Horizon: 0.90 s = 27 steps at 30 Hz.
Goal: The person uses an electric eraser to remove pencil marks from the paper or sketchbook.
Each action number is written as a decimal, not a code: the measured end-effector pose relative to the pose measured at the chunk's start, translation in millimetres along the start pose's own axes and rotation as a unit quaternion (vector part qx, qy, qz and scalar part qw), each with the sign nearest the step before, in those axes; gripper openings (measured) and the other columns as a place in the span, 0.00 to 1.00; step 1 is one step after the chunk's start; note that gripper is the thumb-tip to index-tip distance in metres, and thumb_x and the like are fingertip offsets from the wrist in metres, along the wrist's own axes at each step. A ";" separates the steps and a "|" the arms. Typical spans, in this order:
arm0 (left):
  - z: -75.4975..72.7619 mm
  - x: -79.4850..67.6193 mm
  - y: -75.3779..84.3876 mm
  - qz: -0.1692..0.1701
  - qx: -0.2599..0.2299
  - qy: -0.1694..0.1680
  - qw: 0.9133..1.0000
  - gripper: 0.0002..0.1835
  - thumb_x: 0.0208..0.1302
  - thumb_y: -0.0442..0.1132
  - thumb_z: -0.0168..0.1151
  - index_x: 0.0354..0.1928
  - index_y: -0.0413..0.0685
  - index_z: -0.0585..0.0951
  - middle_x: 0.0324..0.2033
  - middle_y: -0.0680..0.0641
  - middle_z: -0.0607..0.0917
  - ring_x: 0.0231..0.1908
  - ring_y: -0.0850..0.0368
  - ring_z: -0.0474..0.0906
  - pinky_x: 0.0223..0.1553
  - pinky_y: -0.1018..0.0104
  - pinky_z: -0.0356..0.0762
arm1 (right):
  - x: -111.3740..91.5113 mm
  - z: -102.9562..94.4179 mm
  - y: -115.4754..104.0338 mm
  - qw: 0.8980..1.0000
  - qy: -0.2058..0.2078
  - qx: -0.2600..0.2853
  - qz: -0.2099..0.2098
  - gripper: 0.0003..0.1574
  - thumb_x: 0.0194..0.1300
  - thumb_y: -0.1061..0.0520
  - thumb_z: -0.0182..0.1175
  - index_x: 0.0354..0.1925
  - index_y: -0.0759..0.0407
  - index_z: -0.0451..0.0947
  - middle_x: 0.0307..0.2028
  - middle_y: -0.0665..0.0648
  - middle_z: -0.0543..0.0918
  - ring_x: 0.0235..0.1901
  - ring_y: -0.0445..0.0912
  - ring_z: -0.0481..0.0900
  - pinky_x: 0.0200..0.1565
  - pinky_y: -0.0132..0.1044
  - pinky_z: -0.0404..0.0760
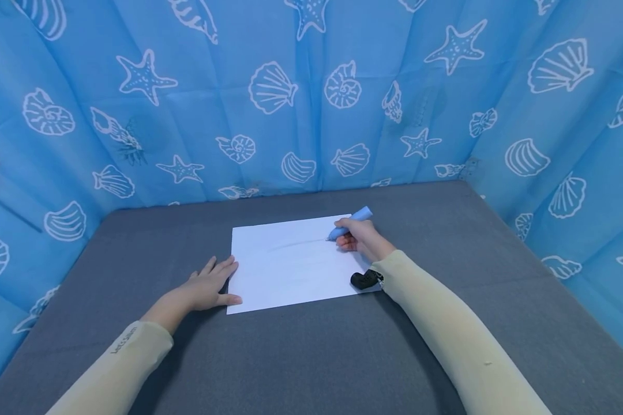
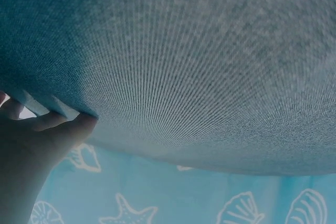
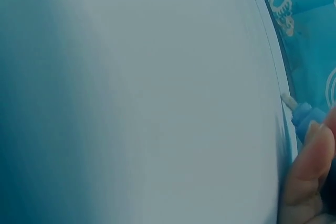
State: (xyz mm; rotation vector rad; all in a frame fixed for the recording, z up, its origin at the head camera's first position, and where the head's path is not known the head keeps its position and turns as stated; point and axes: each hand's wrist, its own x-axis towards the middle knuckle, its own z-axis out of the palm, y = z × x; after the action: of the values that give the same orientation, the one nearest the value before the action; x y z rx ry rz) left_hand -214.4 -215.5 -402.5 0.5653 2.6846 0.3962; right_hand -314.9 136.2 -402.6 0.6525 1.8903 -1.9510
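Observation:
A white sheet of paper (image 1: 285, 276) lies on the grey cloth-covered table. My right hand (image 1: 362, 233) grips a thick light-blue pen (image 1: 362, 214) over the paper's right part. In the right wrist view, the narrow pale tip of the pen (image 3: 289, 101) meets the sheet at the end of a thin line. That faint line (image 1: 298, 244) runs leftward from the tip across the upper paper. My left hand (image 1: 207, 287) lies flat with fingers spread, its fingertips and thumb on the sheet's left edge. In the left wrist view, part of the hand (image 2: 37, 145) shows against the cloth.
Grey cloth (image 1: 311, 357) covers the table around the paper. A blue curtain (image 1: 213, 104) with white shells and starfish hangs behind and along both sides. A small black device (image 1: 364, 280) sits at my right wrist, over the paper's lower right corner.

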 end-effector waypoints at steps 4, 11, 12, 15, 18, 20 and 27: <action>0.5 0.4 0.5 0.000 0.000 0.000 1.000 0.51 0.62 0.64 0.60 0.74 0.38 0.54 0.74 0.36 0.50 0.71 0.27 0.37 0.60 0.24 0.41 | -0.5 -0.4 0.4 1.000 -0.001 0.001 0.002 0.14 0.67 0.54 0.61 0.39 0.66 0.76 0.17 0.55 0.77 0.14 0.41 0.74 0.21 0.30 0.77; 1.1 1.0 0.4 -0.003 0.000 0.000 1.000 0.51 0.61 0.64 0.60 0.74 0.38 0.53 0.74 0.37 0.50 0.71 0.27 0.37 0.61 0.24 0.41 | -1.2 -0.3 1.0 1.000 0.002 0.004 -0.002 0.14 0.67 0.54 0.61 0.38 0.66 0.76 0.17 0.55 0.77 0.14 0.41 0.73 0.21 0.29 0.77; 1.1 1.1 0.3 -0.003 0.000 0.000 1.000 0.51 0.61 0.64 0.60 0.75 0.38 0.53 0.74 0.37 0.50 0.71 0.27 0.37 0.61 0.24 0.41 | -1.4 -0.2 0.9 1.000 0.001 0.004 -0.002 0.14 0.67 0.54 0.61 0.38 0.66 0.76 0.17 0.55 0.77 0.14 0.41 0.73 0.21 0.29 0.77; 1.0 1.4 0.5 -0.003 0.002 0.000 1.000 0.51 0.61 0.64 0.60 0.74 0.38 0.53 0.74 0.37 0.50 0.71 0.27 0.37 0.61 0.24 0.41 | -0.6 -0.6 0.4 1.000 0.005 0.004 -0.001 0.14 0.67 0.54 0.61 0.38 0.66 0.76 0.17 0.55 0.77 0.14 0.40 0.73 0.21 0.29 0.77; 0.6 1.3 0.8 -0.002 0.002 0.001 1.000 0.51 0.62 0.63 0.60 0.74 0.38 0.54 0.74 0.36 0.50 0.71 0.27 0.37 0.61 0.24 0.41 | 0.6 -0.5 0.2 1.000 0.006 0.006 -0.002 0.14 0.67 0.54 0.61 0.37 0.66 0.76 0.17 0.55 0.77 0.14 0.40 0.74 0.21 0.29 0.77; 0.4 1.1 1.1 -0.002 0.002 0.001 1.000 0.51 0.62 0.63 0.60 0.74 0.38 0.53 0.74 0.36 0.50 0.71 0.27 0.37 0.61 0.24 0.41 | 0.9 0.0 0.0 1.000 0.003 0.001 -0.003 0.14 0.67 0.54 0.61 0.38 0.66 0.76 0.17 0.55 0.77 0.14 0.40 0.74 0.21 0.29 0.77; -1.0 -0.1 2.1 0.001 0.001 0.002 1.000 0.50 0.63 0.61 0.61 0.74 0.36 0.54 0.74 0.35 0.50 0.70 0.26 0.38 0.60 0.24 0.42 | 0.3 0.9 0.5 1.000 0.003 0.002 -0.005 0.14 0.67 0.54 0.61 0.39 0.66 0.76 0.18 0.55 0.78 0.14 0.40 0.74 0.22 0.29 0.78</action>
State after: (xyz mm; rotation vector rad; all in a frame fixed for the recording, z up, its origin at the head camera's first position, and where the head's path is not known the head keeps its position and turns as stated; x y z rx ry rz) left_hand -214.1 -213.9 -400.9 0.5690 2.6890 0.3961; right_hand -315.0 135.3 -403.2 0.6511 1.8976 -1.9612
